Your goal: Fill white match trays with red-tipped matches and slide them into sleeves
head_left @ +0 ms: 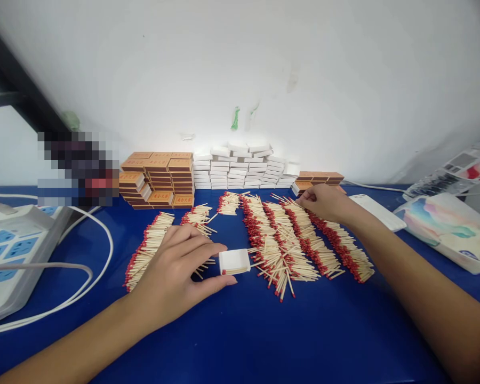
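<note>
A small white matchbox tray [236, 260] with a few red-tipped matches along its lower side sits between the thumb and forefinger of my left hand [176, 266]. My right hand [324, 202] is at the far end of the match rows, by a short stack of orange matchboxes [324, 176]. Its fingertips are pinched together among the match ends; what they hold is too small to make out. Rows of loose matches [304, 234] spread across the blue table [244, 336], and some lie crosswise in a pile just right of the tray. More matches [156, 234] lie partly behind my left hand.
Orange matchboxes [156, 176] are stacked at the back left, with white trays [240, 168] piled beside them against the wall [240, 69]. A power strip [16, 256] with white cables is on the left. A white flat object [378, 212] and a tissue pack [448, 229] lie right.
</note>
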Tool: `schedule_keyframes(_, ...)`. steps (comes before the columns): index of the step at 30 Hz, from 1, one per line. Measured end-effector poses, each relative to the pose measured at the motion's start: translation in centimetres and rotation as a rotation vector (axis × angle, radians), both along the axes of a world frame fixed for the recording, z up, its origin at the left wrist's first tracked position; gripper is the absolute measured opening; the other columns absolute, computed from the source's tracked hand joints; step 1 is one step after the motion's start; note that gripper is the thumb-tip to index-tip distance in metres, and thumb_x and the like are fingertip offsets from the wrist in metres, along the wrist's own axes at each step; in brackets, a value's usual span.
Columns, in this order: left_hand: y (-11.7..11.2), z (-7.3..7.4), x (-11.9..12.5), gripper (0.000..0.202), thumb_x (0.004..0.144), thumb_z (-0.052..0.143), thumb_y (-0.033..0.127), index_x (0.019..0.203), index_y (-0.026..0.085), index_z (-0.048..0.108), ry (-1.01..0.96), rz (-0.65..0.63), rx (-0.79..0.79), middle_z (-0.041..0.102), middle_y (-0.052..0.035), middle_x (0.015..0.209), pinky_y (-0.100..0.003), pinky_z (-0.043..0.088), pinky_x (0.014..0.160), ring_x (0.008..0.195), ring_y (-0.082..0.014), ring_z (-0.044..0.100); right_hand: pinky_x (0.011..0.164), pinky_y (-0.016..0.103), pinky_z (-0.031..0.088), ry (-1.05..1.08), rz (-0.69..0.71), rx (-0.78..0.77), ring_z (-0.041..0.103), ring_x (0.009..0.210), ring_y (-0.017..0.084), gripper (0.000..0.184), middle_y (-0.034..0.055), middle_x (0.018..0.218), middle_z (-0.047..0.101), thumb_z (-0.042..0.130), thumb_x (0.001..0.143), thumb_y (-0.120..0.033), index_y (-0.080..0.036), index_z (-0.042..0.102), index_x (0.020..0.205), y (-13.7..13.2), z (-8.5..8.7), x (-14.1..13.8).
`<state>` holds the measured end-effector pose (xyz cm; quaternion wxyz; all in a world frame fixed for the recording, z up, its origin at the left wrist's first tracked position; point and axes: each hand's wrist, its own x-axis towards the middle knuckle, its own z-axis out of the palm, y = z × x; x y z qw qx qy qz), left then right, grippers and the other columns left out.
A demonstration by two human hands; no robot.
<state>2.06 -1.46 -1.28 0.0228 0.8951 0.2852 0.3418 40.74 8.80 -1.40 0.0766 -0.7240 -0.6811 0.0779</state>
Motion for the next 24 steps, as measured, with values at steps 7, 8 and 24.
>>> schedule_keyframes(7,0.1,-0.1,-0.1,0.039,0.086,0.083,0.042,0.115,0.020,0.069,0.008,0.002,-0.005,0.075,-0.0033,0.096,-0.041,0.046,0.090,0.096,-0.0223,0.062,0.057,0.030,0.038,0.002,0.001,-0.009,0.062,0.065,0.020,0.026,0.0062,0.071,0.073,0.065,0.088,-0.041,-0.022,0.072,0.072,-0.4,0.6,-0.2)
schedule_keyframes(8,0.1,-0.1,-0.1,0.039,0.086,0.083,0.042,0.115,0.020,0.069,0.010,0.003,-0.006,0.075,-0.0033,0.096,-0.042,0.046,0.090,0.096,-0.0224,0.062,0.058,0.030,0.039,0.001,-0.005,-0.012,0.063,0.066,0.020,0.024,0.0064,0.072,0.073,0.066,0.088,-0.040,-0.022,0.072,0.073,-0.4,0.7,-0.2)
schedule_keyframes(24,0.5,-0.2,-0.2,0.037,0.086,0.083,0.042,0.114,0.021,0.071,0.000,0.028,-0.023,0.076,-0.0032,0.094,-0.041,0.045,0.089,0.095,-0.0227,0.061,0.056,0.031,0.034,0.092,0.099,0.019,0.054,0.060,0.017,0.034,0.0033,0.065,0.065,0.055,0.099,-0.046,-0.021,0.066,0.080,-2.3,1.9,-1.2)
